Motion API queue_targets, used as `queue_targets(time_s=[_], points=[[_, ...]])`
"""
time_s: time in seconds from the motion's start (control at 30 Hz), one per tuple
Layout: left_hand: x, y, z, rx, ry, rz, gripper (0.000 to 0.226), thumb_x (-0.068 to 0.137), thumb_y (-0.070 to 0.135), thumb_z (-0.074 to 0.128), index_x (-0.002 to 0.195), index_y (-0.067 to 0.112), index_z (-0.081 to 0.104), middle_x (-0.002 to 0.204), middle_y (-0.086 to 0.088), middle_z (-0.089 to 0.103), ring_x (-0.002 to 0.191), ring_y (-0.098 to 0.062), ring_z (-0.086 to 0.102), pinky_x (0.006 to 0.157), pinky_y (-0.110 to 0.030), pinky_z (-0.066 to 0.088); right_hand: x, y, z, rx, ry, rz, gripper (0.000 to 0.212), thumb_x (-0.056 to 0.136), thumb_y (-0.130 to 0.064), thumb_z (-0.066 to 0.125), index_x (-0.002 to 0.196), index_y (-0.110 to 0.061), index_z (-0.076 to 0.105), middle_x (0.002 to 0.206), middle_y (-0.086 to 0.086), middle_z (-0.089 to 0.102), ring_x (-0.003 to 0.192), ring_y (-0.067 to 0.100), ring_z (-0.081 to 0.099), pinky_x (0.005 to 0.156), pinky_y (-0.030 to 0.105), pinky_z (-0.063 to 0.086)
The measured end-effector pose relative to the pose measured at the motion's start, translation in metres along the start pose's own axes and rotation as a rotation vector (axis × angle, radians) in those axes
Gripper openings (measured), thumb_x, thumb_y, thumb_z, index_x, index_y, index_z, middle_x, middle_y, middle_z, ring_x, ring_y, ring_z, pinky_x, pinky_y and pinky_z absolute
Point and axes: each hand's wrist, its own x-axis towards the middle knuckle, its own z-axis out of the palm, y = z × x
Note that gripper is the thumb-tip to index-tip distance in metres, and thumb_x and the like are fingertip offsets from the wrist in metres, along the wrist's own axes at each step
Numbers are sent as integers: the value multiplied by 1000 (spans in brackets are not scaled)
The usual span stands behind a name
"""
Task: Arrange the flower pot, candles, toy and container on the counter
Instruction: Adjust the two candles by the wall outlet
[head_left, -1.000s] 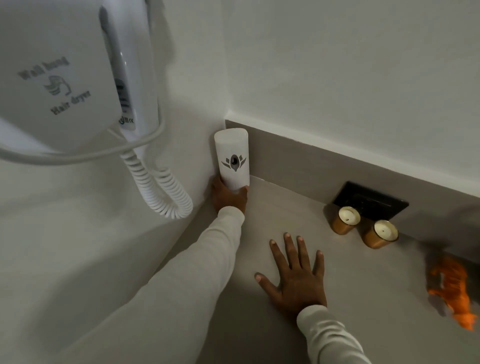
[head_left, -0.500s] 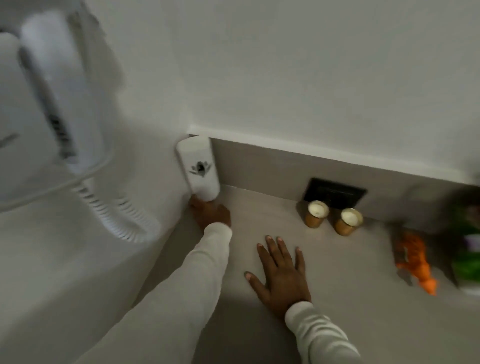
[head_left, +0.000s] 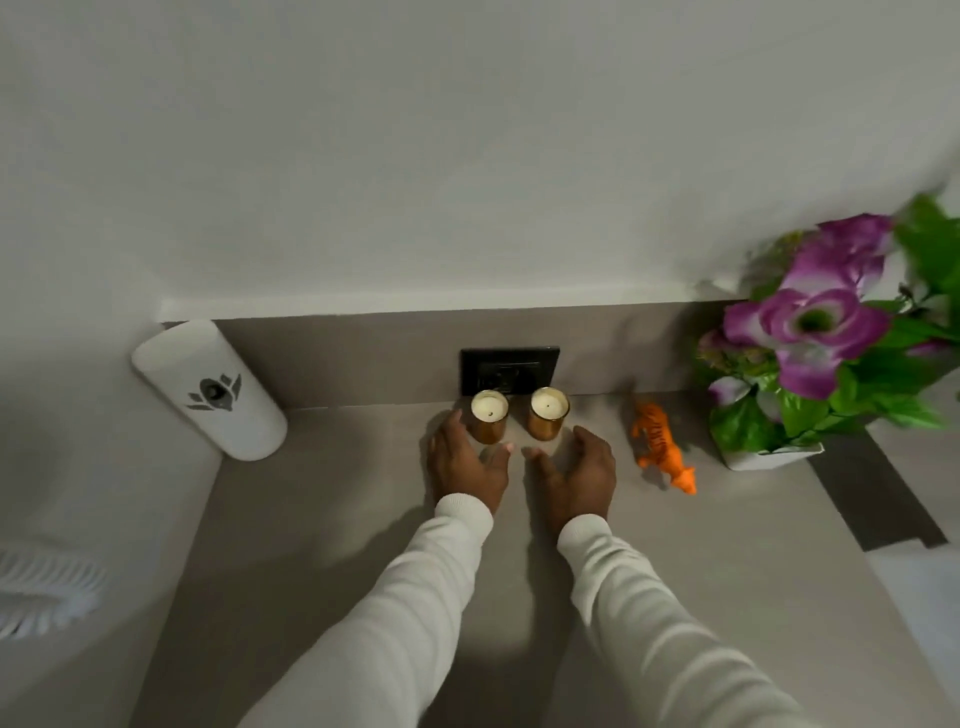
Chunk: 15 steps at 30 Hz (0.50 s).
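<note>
Two gold-coloured candles stand side by side by the back wall: the left candle (head_left: 489, 422) and the right candle (head_left: 548, 412). My left hand (head_left: 464, 464) is open, curved just left of and in front of the left candle, maybe touching it. My right hand (head_left: 574, 475) is open in front of the right candle, holding nothing. A white container (head_left: 210, 391) with a dark emblem stands in the left corner. An orange toy tiger (head_left: 664, 451) lies right of the candles. A white flower pot (head_left: 769, 457) with purple flowers stands at the far right.
The grey counter (head_left: 311, 519) meets a low grey backsplash with a black wall socket (head_left: 509, 369) behind the candles. A white coiled cord (head_left: 41, 592) shows at the lower left. A dark strip (head_left: 872, 493) runs along the counter at the right.
My left hand has let go of the white container and moved right to the candles. My right hand has lifted off the counter and moved toward them. The view has swung right.
</note>
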Motion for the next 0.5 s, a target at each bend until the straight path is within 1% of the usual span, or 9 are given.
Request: queue_targets(time_s=[0.1,0.17,0.23,0.4,0.43,0.5], points=[[16,10,10,-37,92,-40,63,68,29,82,118,3,55,120,-20,61,114,-39,52,100,-46,42,16,-4,6,61,31,5,56,73,-33,83,119,-8,62,116,14,64,111,33,57,98,41,45],[23,7,15,-8,114,-31,56,69,31,80,112,4,58,115,-19,64,111,-38,53,99,-46,43,24,-6,10,73,45,-36,45,72,-30,83,110,-10,67,106,12,67,102,33,60,92,43,49],[27,-1,17,21,146,-3,52,70,31,78,110,4,59,113,-18,65,110,-37,55,99,-46,43,29,-6,12,66,59,-80,40,74,-28,81,107,-11,68,101,11,68,97,32,60,89,43,50],[32,-9,16,17,148,-14,58,70,33,81,115,5,58,118,-17,64,113,-36,53,101,-46,42,39,-6,13,10,45,-112,37,77,-27,80,107,-8,68,99,15,67,98,35,58,88,39,47],[32,-9,15,11,150,-12,59,70,32,81,117,5,58,119,-18,63,115,-36,52,102,-46,41,40,-6,12,4,35,-111,39,77,-29,80,108,-8,68,100,15,67,99,36,58,88,39,47],[30,-8,14,-4,150,-12,61,70,28,81,120,4,57,123,-19,62,118,-38,51,105,-46,39,37,-7,7,3,-7,-78,51,75,-36,81,115,-9,64,108,14,65,104,35,57,91,42,48]])
